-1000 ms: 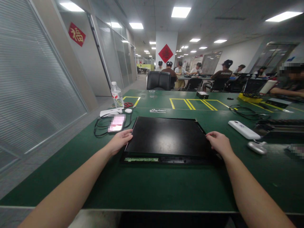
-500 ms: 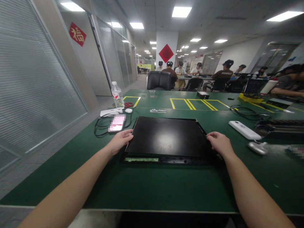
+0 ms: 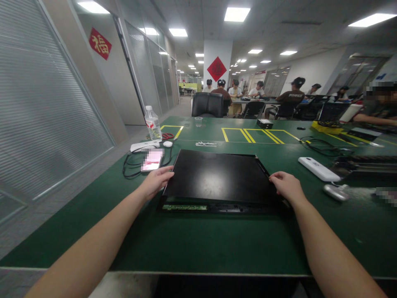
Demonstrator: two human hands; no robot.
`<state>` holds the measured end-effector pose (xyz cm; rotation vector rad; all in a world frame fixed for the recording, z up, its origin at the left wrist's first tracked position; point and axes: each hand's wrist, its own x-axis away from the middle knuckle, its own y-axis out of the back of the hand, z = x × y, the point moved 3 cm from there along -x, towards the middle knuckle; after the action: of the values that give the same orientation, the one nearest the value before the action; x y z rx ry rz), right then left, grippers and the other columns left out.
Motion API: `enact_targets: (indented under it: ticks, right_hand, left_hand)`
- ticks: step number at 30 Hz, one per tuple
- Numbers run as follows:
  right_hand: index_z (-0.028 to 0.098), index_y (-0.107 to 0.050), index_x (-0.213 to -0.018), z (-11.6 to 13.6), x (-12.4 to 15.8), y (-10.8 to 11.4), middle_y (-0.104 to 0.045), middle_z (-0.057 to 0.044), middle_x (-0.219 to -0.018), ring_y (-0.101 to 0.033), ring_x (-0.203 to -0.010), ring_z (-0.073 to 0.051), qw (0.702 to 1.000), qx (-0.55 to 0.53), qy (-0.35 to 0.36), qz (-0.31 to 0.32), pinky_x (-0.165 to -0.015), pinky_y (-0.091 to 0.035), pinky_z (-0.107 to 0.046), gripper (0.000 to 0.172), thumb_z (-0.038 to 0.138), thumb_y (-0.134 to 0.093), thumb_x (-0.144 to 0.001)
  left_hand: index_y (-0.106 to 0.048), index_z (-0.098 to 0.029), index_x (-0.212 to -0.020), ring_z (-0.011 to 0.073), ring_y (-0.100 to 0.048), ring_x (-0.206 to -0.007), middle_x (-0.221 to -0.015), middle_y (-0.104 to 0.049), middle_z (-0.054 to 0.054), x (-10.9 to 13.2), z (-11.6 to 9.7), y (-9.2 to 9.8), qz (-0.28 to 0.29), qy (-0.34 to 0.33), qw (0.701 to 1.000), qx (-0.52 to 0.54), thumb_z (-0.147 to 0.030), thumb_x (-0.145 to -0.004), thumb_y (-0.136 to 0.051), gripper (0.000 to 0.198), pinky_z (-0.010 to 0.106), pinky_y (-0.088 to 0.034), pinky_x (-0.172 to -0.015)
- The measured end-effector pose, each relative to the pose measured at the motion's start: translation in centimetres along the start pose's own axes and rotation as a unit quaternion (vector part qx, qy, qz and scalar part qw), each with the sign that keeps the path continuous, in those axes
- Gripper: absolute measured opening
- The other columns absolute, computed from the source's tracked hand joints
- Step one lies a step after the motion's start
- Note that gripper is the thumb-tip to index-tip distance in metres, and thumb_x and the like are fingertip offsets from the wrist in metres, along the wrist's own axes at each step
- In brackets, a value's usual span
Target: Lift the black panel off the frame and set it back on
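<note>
A flat black display panel (image 3: 214,174) is gripped at both side edges, its left side raised and slightly tilted. My left hand (image 3: 158,181) pinches its left edge, thumb on top. At the opposite edge, my right hand (image 3: 285,187) closes thumb and fingers on the panel's right side. Beneath it lies a black frame (image 3: 245,209), whose front strip shows along with a green circuit board (image 3: 184,207). The panel covers the rest of the frame.
Left of the panel are a phone (image 3: 151,160), black cables, a white power bank (image 3: 144,146) and a water bottle (image 3: 152,124). Red scissors (image 3: 168,135) lie behind. On the right are another white power bank (image 3: 319,169) and a silver mouse-shaped object (image 3: 336,193). Several people sit farther back.
The panel's left side has risen slightly, and my left hand has moved up a little with it. My right hand keeps its hold on the other edge.
</note>
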<state>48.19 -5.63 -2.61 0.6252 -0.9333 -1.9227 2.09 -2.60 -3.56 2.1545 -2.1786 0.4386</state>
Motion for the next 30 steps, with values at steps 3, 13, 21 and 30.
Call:
enact_targets:
  ticks: [3, 13, 21, 30]
  right_hand:
    - [0.018, -0.07, -0.083, -0.1, 0.0, -0.1, -0.07, -0.004, -0.072, -0.055, -0.042, -0.011, 1.0, -0.006, 0.008, -0.009, -0.048, -0.044, -0.024, 0.019, 0.03, -0.057, -0.077]
    - [0.019, -0.069, -0.083, -0.3, -0.4, 0.0, -0.066, -0.003, -0.065, -0.055, -0.042, -0.012, 1.0, -0.011, -0.018, -0.001, -0.047, -0.042, -0.025, 0.018, 0.03, -0.059, -0.075]
    - [0.02, -0.063, -0.096, -0.7, -0.5, 0.2, -0.058, 0.001, -0.053, -0.053, -0.042, -0.015, 0.997, -0.05, -0.06, -0.007, -0.047, -0.041, -0.028, 0.028, 0.033, -0.063, -0.071]
    - [0.021, -0.059, -0.099, -0.7, -0.6, 0.2, -0.058, 0.001, -0.057, -0.052, -0.042, -0.015, 0.996, -0.049, -0.075, -0.011, -0.046, -0.04, -0.028, 0.031, 0.033, -0.063, -0.07]
  left_hand:
    - [-0.071, -0.016, -0.107, 0.0197, -0.072, -0.084, -0.096, -0.077, 0.009, -0.1, -0.1, -0.1, -0.006, -0.014, 1.0, 0.001, -0.015, -0.061, -0.083, 0.047, 0.029, -0.056, -0.074]
    - [-0.075, -0.016, -0.094, 0.0343, -0.068, -0.103, -0.103, -0.076, 0.013, -1.0, 0.4, 0.7, -0.06, -0.075, 0.99, -0.099, -0.032, -0.042, -0.092, 0.057, 0.047, -0.051, -0.091]
    - [-0.076, -0.015, -0.088, 0.0374, -0.057, -0.122, -0.135, -0.063, 0.016, -1.1, 0.7, 0.8, -0.072, -0.093, 0.971, -0.208, -0.037, -0.047, -0.089, 0.048, 0.044, -0.041, -0.103]
    - [-0.075, -0.017, -0.083, 0.0367, -0.049, -0.132, -0.144, -0.054, 0.016, -1.3, 0.5, 0.3, -0.087, -0.099, 0.949, -0.287, -0.025, -0.057, -0.079, 0.027, 0.042, -0.034, -0.109]
